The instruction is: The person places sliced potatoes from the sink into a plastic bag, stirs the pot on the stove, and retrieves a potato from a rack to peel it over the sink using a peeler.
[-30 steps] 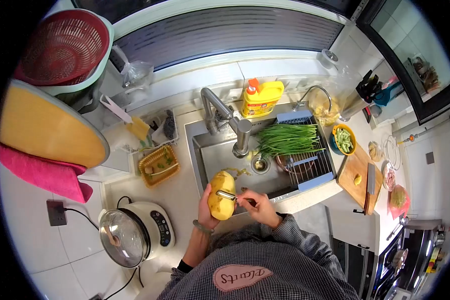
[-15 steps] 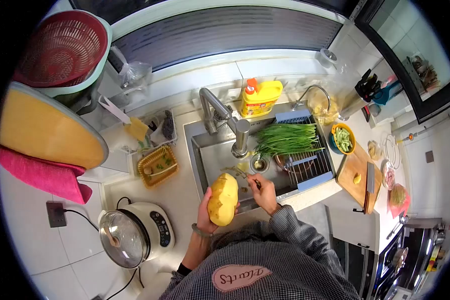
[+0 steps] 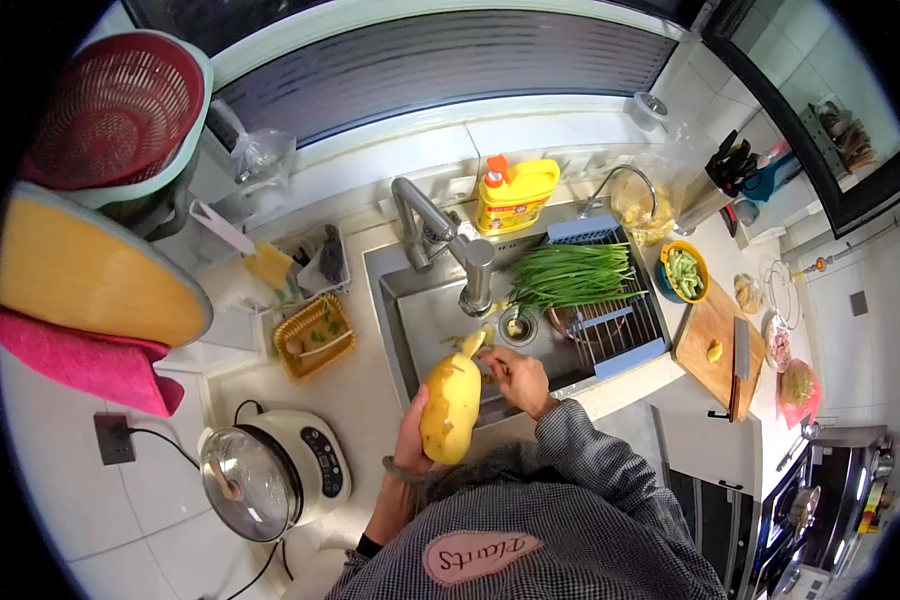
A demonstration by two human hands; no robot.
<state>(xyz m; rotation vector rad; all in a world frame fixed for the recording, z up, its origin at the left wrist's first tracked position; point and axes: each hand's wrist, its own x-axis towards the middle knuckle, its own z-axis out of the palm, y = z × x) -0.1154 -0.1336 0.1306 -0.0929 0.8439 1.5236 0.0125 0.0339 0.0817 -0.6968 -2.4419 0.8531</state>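
A large yellow potato [image 3: 450, 418], partly peeled with darker skin still on its side, is gripped in my left hand [image 3: 410, 438] over the sink's front edge. My right hand [image 3: 523, 382] is closed around the handle of a peeler [image 3: 489, 357], its head at the potato's upper end. There, a strip of peel [image 3: 473, 343] curls up from the potato. Below lies the steel sink [image 3: 383, 310], with bits of peel in the basin near the drain [image 3: 519, 327].
Green chives [image 3: 570, 277] lie on the drying rack [image 3: 630, 365] over the sink. A faucet [image 3: 477, 275] reaches above the basin. Rightward are a bowl of cut green vegetables [image 3: 684, 275] and a cutting board [image 3: 700, 340] with a knife [image 3: 741, 352]. An electric pot [image 3: 315, 460] stands left.
The peeler has moved onto the potato's upper end, where a strip of peel now stands up. The potato has shifted slightly downward and turned more upright in my left hand.
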